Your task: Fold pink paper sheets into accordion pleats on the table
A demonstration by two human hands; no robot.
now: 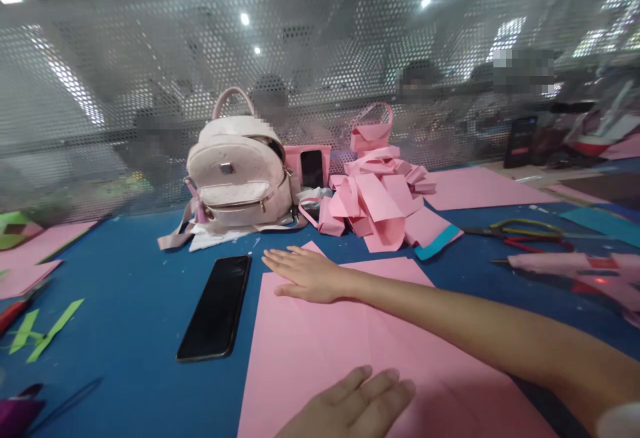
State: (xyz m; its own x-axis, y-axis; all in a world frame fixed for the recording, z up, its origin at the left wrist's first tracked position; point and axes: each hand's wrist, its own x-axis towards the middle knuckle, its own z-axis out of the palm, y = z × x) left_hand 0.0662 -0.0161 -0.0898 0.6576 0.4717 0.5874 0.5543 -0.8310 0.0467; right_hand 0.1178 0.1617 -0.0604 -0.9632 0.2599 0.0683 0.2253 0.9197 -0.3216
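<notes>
A large pink paper sheet [320, 351] lies on the blue table in front of me, with another pink corner showing beyond its far edge. My right hand [303, 277] rests flat on the sheet's far left corner, fingers stretched out and holding nothing. Nearer to me, my left hand [355, 405] lies over the sheet's near part with its fingers extended; the bottom of the view cuts it off. A black smartphone [215, 308] lies just left of the sheet.
Behind stand a cream backpack [240, 171] and a heap of pink paper strips [375, 205]. To the right are scissors [530, 230] and a pink glue gun [575, 265]. Green paper strips [55, 331] lie at left. A perforated metal screen [320, 45] borders the table's back.
</notes>
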